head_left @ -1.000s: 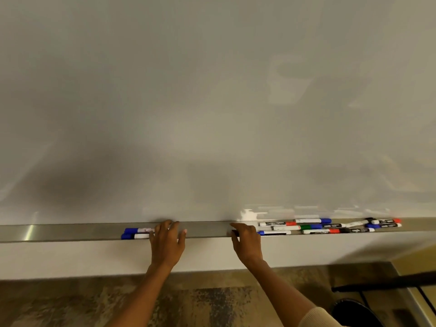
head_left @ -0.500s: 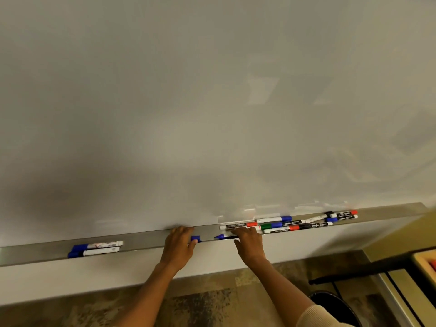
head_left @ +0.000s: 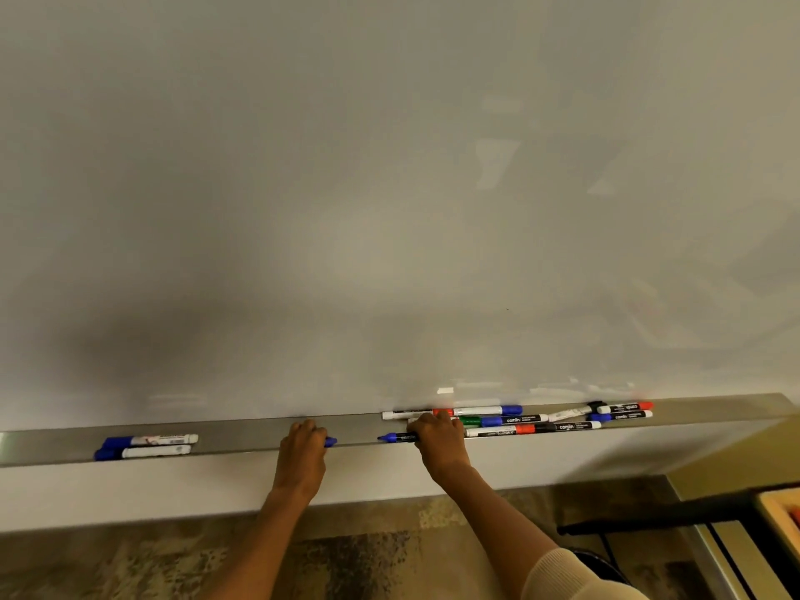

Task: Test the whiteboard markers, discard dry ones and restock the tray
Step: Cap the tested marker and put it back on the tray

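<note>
at the tray (head_left: pixel 242 435), our right hand (head_left: pixel 441 439) grips an uncapped blue marker (head_left: pixel 396 437), our left hand (head_left: pixel 303 443) its cap (head_left: pixel 331 441); testing barely begun, we judge.

A cream ribbed sleeve (head_left: pixel 575 575) covers the right upper arm; both forearms bare.

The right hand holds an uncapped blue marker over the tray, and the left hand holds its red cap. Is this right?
Not quite: the head view shows the cap in the left hand is blue, not red. The right hand holds the uncapped blue marker over the tray.
</note>
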